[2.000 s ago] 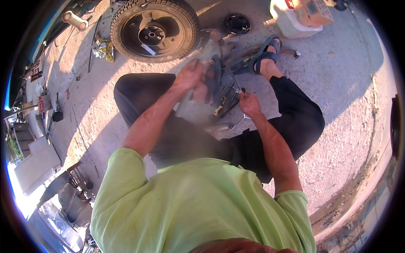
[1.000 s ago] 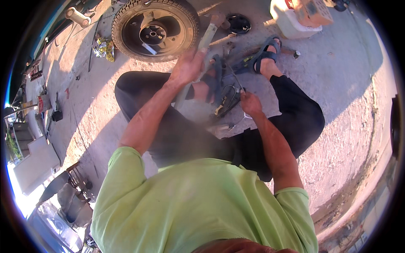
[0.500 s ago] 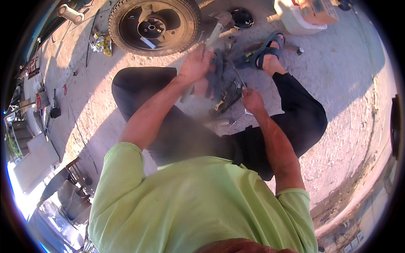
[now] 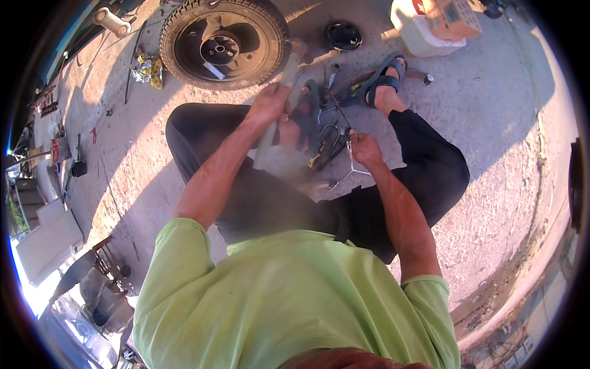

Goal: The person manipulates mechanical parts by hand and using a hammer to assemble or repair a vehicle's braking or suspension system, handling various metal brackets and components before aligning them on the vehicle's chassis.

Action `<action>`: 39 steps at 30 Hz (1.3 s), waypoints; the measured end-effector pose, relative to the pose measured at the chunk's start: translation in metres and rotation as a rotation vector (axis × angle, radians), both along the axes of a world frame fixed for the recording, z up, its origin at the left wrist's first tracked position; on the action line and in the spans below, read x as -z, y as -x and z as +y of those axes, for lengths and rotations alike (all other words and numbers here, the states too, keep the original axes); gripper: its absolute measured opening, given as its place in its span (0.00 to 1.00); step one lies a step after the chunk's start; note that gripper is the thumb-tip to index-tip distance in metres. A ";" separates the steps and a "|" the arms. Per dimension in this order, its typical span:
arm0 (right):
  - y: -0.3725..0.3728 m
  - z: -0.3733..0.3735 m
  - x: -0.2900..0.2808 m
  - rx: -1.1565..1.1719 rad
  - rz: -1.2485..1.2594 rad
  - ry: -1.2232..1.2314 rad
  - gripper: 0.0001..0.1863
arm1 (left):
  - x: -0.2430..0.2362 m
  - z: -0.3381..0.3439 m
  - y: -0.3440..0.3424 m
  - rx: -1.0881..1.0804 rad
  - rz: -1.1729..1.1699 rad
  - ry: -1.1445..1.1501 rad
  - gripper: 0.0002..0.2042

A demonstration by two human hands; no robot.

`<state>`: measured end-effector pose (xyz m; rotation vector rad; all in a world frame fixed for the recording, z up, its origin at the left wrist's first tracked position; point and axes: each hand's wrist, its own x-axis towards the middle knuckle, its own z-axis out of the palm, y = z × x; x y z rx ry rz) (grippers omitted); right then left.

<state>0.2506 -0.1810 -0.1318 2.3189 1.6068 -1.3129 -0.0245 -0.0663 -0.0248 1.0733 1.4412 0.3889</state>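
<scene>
My left hand (image 4: 271, 103) is closed round a pale, hammer-like tool (image 4: 265, 149), whose head (image 4: 297, 48) is blurred near the tyre. My right hand (image 4: 362, 147) grips a thin metal rod (image 4: 341, 111) that angles forward between my feet. A silver branched wrench (image 4: 351, 169) shows just below that hand. Left of it lies a black tool with a yellow part (image 4: 316, 158). My left sandalled foot (image 4: 304, 104) sits behind the pale tool, hazy from a smudge in the picture; my right foot (image 4: 387, 92) rests farther right.
A wheel with tyre (image 4: 178, 55) lies ahead, beside a round black part (image 4: 342, 37). A white container (image 4: 405, 34) with a box (image 4: 452, 18) stands front right. At left are crumpled foil (image 4: 147, 71), a metal part (image 4: 112, 23) and scattered tools. Grey board (image 4: 49, 240) lies lower left.
The pale tool rose toward the round black part, then came down and leftward with my left hand in the last half second. My right hand stays nearly in place on the rod.
</scene>
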 end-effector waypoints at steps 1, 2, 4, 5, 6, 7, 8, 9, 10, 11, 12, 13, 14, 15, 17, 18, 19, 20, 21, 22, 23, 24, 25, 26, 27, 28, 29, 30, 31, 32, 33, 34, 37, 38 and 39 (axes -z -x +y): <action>0.000 0.000 -0.001 0.002 0.000 -0.011 0.29 | -0.004 -0.001 -0.003 -0.010 -0.001 0.019 0.19; -0.001 0.000 -0.003 0.003 0.018 -0.086 0.29 | -0.007 -0.002 -0.004 -0.019 -0.003 0.038 0.19; -0.003 0.004 -0.012 0.075 0.081 -0.147 0.29 | 0.013 -0.001 0.001 0.038 0.064 0.030 0.19; -0.002 0.008 -0.024 0.149 0.125 -0.134 0.29 | 0.022 0.001 0.003 0.064 0.096 0.026 0.20; -0.006 0.020 -0.036 0.299 0.195 -0.029 0.29 | 0.031 0.002 0.004 0.088 0.180 0.013 0.20; -0.008 0.031 -0.054 0.449 0.265 0.077 0.29 | 0.036 0.003 0.004 0.114 0.265 0.001 0.21; -0.014 0.039 -0.073 0.474 0.314 0.062 0.27 | 0.043 0.004 0.004 0.140 0.352 -0.011 0.21; -0.020 0.048 -0.094 0.495 0.363 0.047 0.25 | 0.070 0.006 0.012 0.177 0.437 -0.053 0.22; -0.023 0.056 -0.113 0.534 0.458 0.036 0.24 | 0.108 0.007 0.027 0.213 0.529 -0.096 0.22; -0.028 0.064 -0.132 0.581 0.547 0.023 0.23 | 0.128 0.010 0.036 0.256 0.614 -0.140 0.22; -0.034 0.070 -0.149 0.635 0.631 0.008 0.21 | 0.127 0.012 0.035 0.271 0.616 -0.072 0.22; -0.038 0.077 -0.167 0.660 0.694 -0.001 0.21 | 0.121 0.012 0.035 0.288 0.620 -0.001 0.22; -0.039 0.085 -0.182 0.683 0.762 -0.010 0.21 | 0.119 0.013 0.035 0.303 0.629 0.071 0.22; -0.038 0.093 -0.192 0.704 0.832 -0.019 0.20 | 0.120 0.018 0.037 0.344 0.626 0.154 0.22; -0.037 0.109 -0.201 0.709 0.878 -0.048 0.20 | 0.130 0.029 0.041 0.420 0.624 0.324 0.25; -0.035 0.116 -0.202 0.708 0.903 -0.061 0.20 | 0.145 0.030 0.045 0.423 0.660 0.277 0.24; -0.029 0.119 -0.204 0.719 0.911 -0.103 0.20 | 0.168 0.028 0.050 0.425 0.696 0.232 0.24; -0.026 0.124 -0.205 0.754 0.951 -0.088 0.20 | 0.173 0.031 0.048 0.452 0.733 0.181 0.24; -0.023 0.130 -0.206 0.788 0.992 -0.073 0.19 | 0.177 0.034 0.046 0.478 0.773 0.130 0.24; -0.021 0.135 -0.207 0.829 1.027 -0.059 0.19 | 0.168 0.031 0.037 0.529 0.811 0.079 0.24; -0.018 0.140 -0.212 0.825 1.073 -0.060 0.19 | 0.156 0.030 0.029 0.574 0.852 0.026 0.24; -0.014 0.145 -0.218 0.816 1.124 -0.054 0.19 | 0.143 0.029 0.024 0.571 0.879 -0.038 0.24; -0.012 0.150 -0.224 0.809 1.170 -0.053 0.20 | 0.131 0.031 0.014 0.571 0.899 -0.107 0.24; -0.011 0.154 -0.229 0.807 1.175 -0.056 0.19 | 0.127 0.035 0.005 0.571 0.920 -0.179 0.23; -0.011 0.158 -0.232 0.806 1.179 -0.060 0.19 | 0.130 0.043 -0.004 0.575 0.859 -0.249 0.23; -0.011 0.161 -0.235 0.806 1.182 -0.068 0.19 | 0.135 0.053 -0.014 0.579 0.795 -0.322 0.24; -0.011 0.163 -0.238 0.824 1.201 -0.050 0.18 | 0.140 0.062 -0.026 0.579 0.727 -0.394 0.24; -0.011 0.165 -0.240 0.842 1.220 -0.033 0.18 | 0.145 0.067 -0.040 0.595 0.671 -0.406 0.23; -0.013 0.165 -0.242 0.859 1.234 -0.016 0.18 | 0.153 0.071 -0.057 0.608 0.610 -0.418 0.23; -0.014 0.165 -0.243 0.855 1.261 0.003 0.18 | 0.159 0.075 -0.075 0.621 0.546 -0.432 0.22; -0.015 0.164 -0.240 0.850 1.289 0.024 0.18 | 0.165 0.079 -0.092 0.639 0.553 -0.413 0.22; -0.017 0.162 -0.239 0.846 1.312 0.045 0.18 | 0.171 0.080 -0.110 0.658 0.556 -0.391 0.22; -0.022 0.161 -0.242 0.895 1.317 0.072 0.18 | 0.193 0.084 -0.136 0.712 0.564 -0.290 0.21; -0.024 0.160 -0.242 0.912 1.322 0.080 0.18 | 0.199 0.084 -0.144 0.732 0.564 -0.248 0.21; -0.025 0.159 -0.246 0.907 1.314 0.056 0.18 | 0.204 0.084 -0.150 0.689 0.582 -0.242 0.21</action>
